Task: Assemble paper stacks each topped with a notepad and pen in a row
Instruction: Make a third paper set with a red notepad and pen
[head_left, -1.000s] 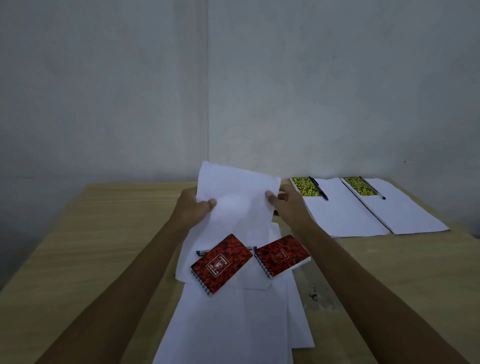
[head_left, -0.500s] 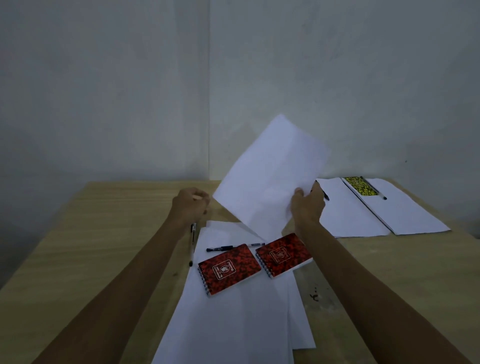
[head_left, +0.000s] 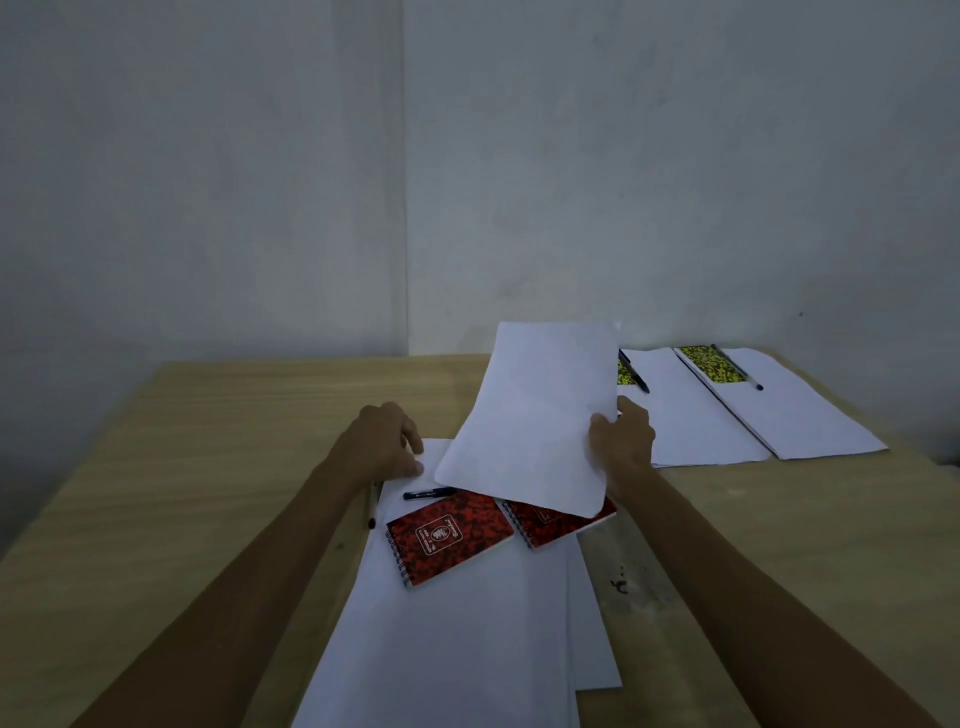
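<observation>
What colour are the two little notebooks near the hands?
Red with black speckles, best in the head view.

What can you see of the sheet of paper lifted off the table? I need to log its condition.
The lifted sheet is plain white paper, blank on the side shown, unfolded but slightly bowed, with a soft curl at its near corners. It is raised and tilted, far edge higher. The right hand pinches its right edge; nothing else visibly touches it. It hangs over the right red notepad, hiding part of it.
</observation>
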